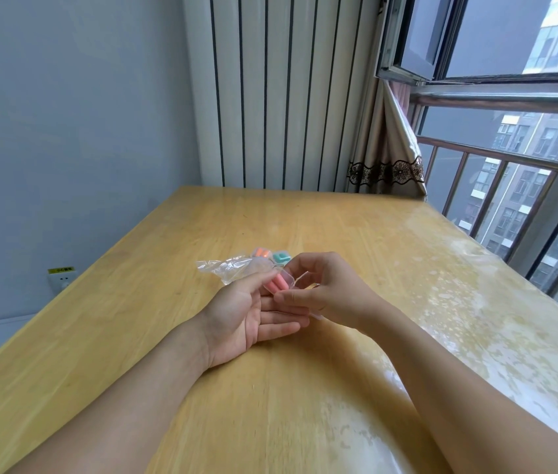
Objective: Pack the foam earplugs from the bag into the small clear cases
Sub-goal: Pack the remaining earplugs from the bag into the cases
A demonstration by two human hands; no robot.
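My left hand [243, 309] lies palm up over the wooden table [339, 227], its fingers under a small clear case [286, 281] that holds pink foam earplugs [276, 283]. My right hand [322, 285] pinches the same case from the right, thumb and fingers on its clear lid. Behind the hands lies a crumpled clear plastic bag [226, 268]. Beside the bag sit a clear case with orange earplugs [261, 253] and a clear case with teal earplugs [281, 257].
A clear protective film covers the table, wrinkled along the right side [476, 302]. A wall socket [62, 278] sits low on the left wall. A curtain [387, 159] and a railed window [510, 200] stand at the far right.
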